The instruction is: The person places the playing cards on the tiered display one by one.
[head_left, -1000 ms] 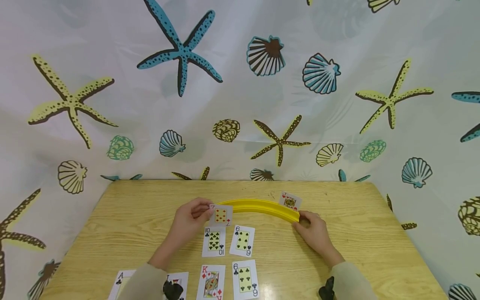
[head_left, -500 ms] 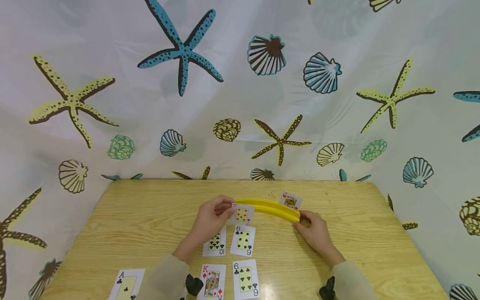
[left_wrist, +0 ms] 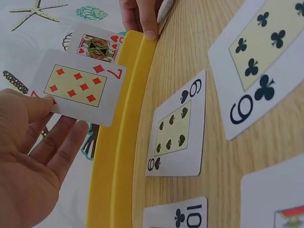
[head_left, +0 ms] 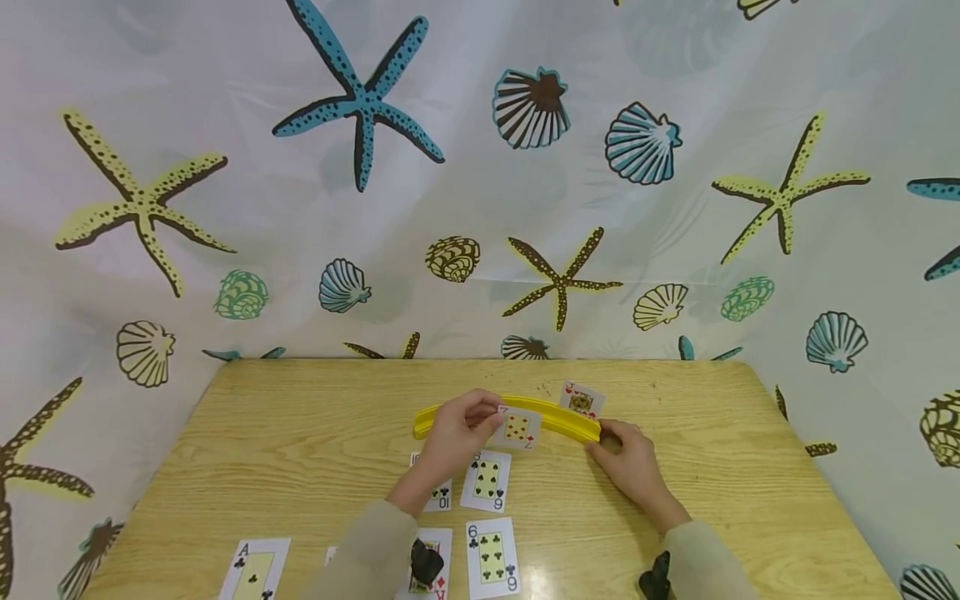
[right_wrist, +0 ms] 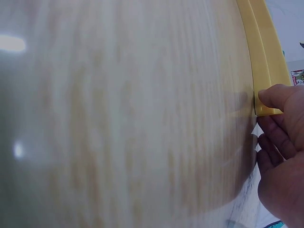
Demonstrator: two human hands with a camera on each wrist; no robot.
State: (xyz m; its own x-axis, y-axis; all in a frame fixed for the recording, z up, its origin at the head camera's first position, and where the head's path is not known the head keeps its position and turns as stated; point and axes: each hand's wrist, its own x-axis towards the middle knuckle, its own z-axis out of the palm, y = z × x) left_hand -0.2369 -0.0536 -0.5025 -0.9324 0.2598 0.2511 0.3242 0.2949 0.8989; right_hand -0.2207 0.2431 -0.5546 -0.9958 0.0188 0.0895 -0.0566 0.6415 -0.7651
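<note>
My left hand (head_left: pixel 457 429) pinches the seven of diamonds (head_left: pixel 519 428) by its left edge, thumb on the face. The card is held in front of a curved yellow card holder (head_left: pixel 555 417), left of the jack of hearts (head_left: pixel 582 401), which stands in the holder near its right end. In the left wrist view the seven (left_wrist: pixel 76 88) overlaps part of the jack (left_wrist: pixel 97 47). My right hand (head_left: pixel 633 467) grips the holder's right end; in the right wrist view the thumb lies on top of the yellow holder (right_wrist: pixel 266 61), with fingers below the end.
Face-up on the wooden table (head_left: pixel 712 483) lie the six of spades (head_left: pixel 486 482), six of clubs (head_left: pixel 492 558) and ace of clubs (head_left: pixel 255 571). The ten of clubs (head_left: pixel 441 498) and king of diamonds (head_left: pixel 442 546) are partly behind my left arm. A patterned curtain (head_left: pixel 465 167) hangs behind.
My left hand has carried the seven of diamonds rightward along the holder, toward the jack. The holder's left end has come into view. My right hand has stayed put.
</note>
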